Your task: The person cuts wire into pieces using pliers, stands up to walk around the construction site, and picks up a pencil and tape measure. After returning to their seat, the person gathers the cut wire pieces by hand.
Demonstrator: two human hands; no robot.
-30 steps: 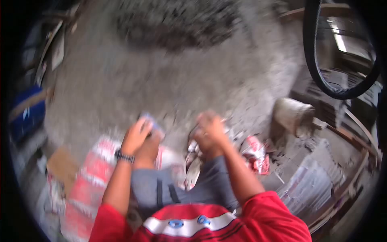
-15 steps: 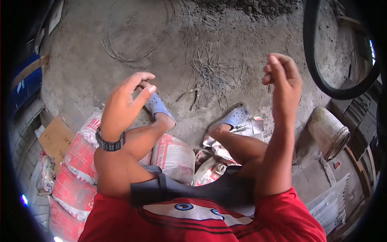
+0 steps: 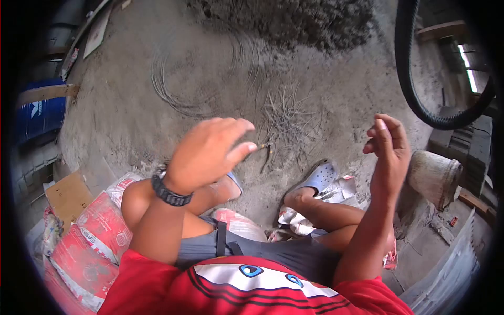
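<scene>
My left hand (image 3: 212, 152), with a dark watch (image 3: 170, 191) on its wrist, hangs in the air over the floor. Its thumb stands apart from the fingers, and nothing shows between them. On the right, my right hand (image 3: 390, 144) is raised with curled fingers and the thumb against them; whether something thin is pinched there I cannot make out. Between the hands, on the floor, lies a tangled heap of cut wire pieces (image 3: 289, 121). Pliers-like handles with yellow marks (image 3: 270, 150) lie at its near edge.
A loose coil of wire (image 3: 170, 97) lies farther left, before a dark pile of sand or gravel (image 3: 320, 23). Red-and-white sacks (image 3: 86, 257) stand at left, with a blue drum (image 3: 44, 113) behind. At right are a whitish bucket (image 3: 428, 176) and a hanging black tyre (image 3: 404, 63).
My left hand has moved right and lower in view, toward the wire heap. My right hand also sits lower and slightly farther right. The view has shifted, showing more of the dark pile.
</scene>
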